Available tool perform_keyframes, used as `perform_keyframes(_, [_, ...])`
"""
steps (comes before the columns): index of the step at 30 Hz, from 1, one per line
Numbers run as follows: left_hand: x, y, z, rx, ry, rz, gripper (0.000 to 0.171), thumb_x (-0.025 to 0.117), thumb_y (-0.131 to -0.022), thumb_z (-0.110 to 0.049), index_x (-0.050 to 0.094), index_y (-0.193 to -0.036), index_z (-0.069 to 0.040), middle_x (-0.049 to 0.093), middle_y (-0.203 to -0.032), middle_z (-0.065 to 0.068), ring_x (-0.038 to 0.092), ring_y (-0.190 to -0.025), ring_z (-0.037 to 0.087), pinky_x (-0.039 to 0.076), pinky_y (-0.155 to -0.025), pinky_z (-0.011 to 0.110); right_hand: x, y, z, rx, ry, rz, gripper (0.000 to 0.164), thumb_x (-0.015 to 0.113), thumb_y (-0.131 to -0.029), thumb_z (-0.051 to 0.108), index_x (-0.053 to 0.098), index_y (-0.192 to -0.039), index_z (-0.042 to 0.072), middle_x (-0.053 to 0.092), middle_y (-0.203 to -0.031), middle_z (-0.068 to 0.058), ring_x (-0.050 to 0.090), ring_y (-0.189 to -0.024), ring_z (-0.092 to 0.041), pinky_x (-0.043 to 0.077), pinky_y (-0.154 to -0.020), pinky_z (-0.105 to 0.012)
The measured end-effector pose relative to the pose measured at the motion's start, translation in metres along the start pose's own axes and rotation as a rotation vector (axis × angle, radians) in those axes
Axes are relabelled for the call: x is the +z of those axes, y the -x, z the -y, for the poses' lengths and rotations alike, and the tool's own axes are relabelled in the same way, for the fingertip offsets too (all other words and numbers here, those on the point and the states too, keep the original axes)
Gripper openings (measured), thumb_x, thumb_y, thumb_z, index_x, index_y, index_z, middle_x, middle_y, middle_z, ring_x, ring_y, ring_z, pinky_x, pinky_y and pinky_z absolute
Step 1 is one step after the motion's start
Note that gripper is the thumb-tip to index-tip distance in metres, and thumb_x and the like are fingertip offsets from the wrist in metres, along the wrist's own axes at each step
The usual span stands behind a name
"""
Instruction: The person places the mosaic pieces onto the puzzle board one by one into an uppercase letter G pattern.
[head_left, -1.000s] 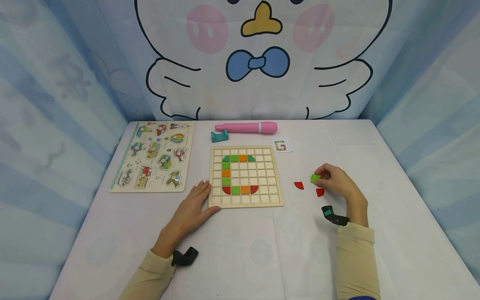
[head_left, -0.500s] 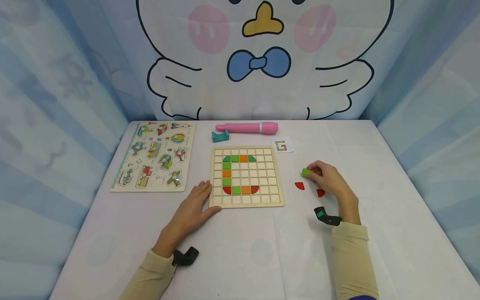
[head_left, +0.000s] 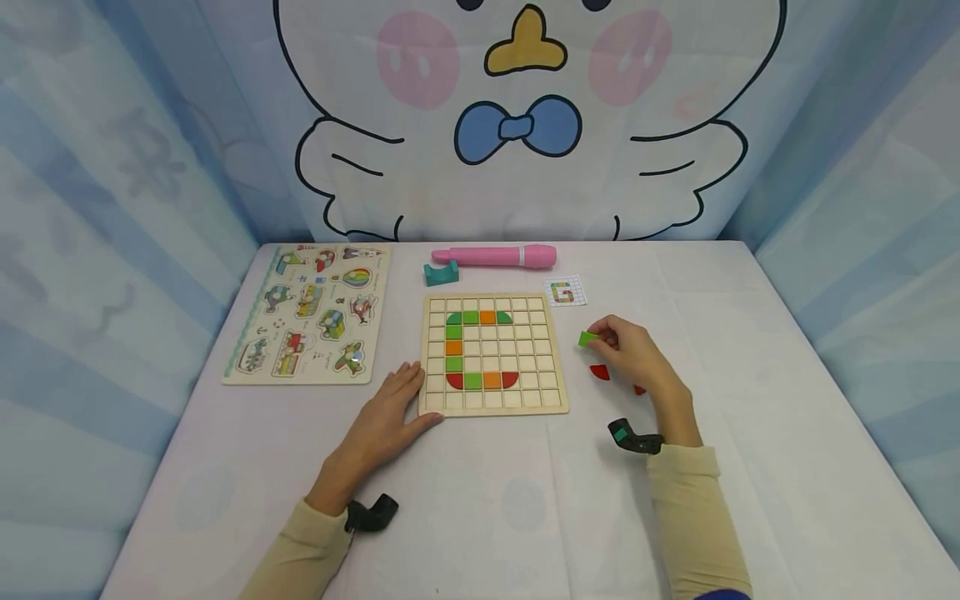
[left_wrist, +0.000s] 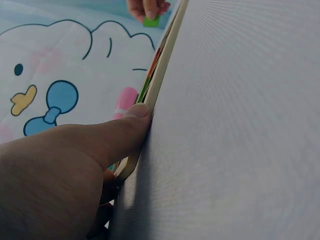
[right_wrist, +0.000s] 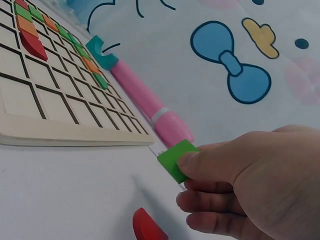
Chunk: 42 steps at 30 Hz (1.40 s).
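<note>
My right hand [head_left: 627, 348] pinches a green square tile [right_wrist: 178, 159] between thumb and fingers, raised over the table just right of the wooden grid board [head_left: 531, 400]. Green, orange and red tiles sit in the board's cells in a C-shaped outline. At the board's near left corner rests my left hand [head_left: 386, 421], fingers laid straight along the left side and the thumb [left_wrist: 135, 112] touching the front edge. Below the right hand lies a red quarter-round tile [head_left: 599, 372]. Another red tile [head_left: 640, 390] is partly hidden by that hand.
A small pattern card [head_left: 564, 291] lies behind the board's right corner. Farther back are a pink microphone-shaped toy [head_left: 487, 257] and a teal curved piece [head_left: 441, 273]. A picture puzzle board [head_left: 300, 333] lies at the left.
My right hand has moved left with the green tile, toward the board, passing above the red tiles. My left hand has stayed at the board's corner.
</note>
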<state>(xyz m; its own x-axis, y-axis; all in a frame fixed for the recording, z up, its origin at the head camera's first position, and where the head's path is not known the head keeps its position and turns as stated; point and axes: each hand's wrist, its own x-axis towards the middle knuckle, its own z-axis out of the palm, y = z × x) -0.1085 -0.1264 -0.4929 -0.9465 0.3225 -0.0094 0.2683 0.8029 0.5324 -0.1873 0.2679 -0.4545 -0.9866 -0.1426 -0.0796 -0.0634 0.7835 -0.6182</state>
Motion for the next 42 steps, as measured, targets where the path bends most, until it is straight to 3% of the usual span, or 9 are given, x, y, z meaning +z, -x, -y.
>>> perform_keyframes(12, [0.000, 0.000, 0.000, 0.003, -0.006, -0.001, 0.083, 0.068, -0.092, -0.050, 0.039, -0.153, -0.002, 0.035, -0.162, 0.013, 0.026, -0.154, 0.031, 0.023, -0.128, 0.047, 0.019, -0.004, 0.021, -0.085, -0.015, -0.030, 0.025, 0.061, -0.100, 0.015, 0.061, -0.120, 0.000, 0.067, -0.105, -0.014, 0.059, -0.091, -0.024, 0.053, -0.081, -0.035])
perform_keyframes(27, [0.000, 0.000, 0.000, 0.012, 0.000, -0.001, 0.082, 0.069, -0.092, -0.047, 0.039, -0.153, -0.001, 0.035, -0.162, 0.015, 0.027, -0.154, 0.032, 0.023, -0.128, 0.048, 0.044, -0.004, 0.046, -0.214, -0.019, 0.015, 0.023, 0.061, -0.099, 0.009, 0.061, -0.120, -0.002, 0.067, -0.103, -0.013, 0.060, -0.092, -0.022, 0.055, -0.083, -0.036])
perform_keyframes(42, [-0.001, 0.000, 0.000, 0.006, -0.002, 0.000, 0.083, 0.068, -0.092, -0.050, 0.039, -0.153, -0.002, 0.035, -0.162, 0.013, 0.027, -0.154, 0.030, 0.023, -0.128, 0.047, 0.070, -0.004, 0.059, -0.310, 0.004, 0.041, 0.020, 0.064, -0.098, 0.013, 0.063, -0.116, 0.005, 0.068, -0.105, -0.007, 0.060, -0.090, -0.017, 0.056, -0.082, -0.033])
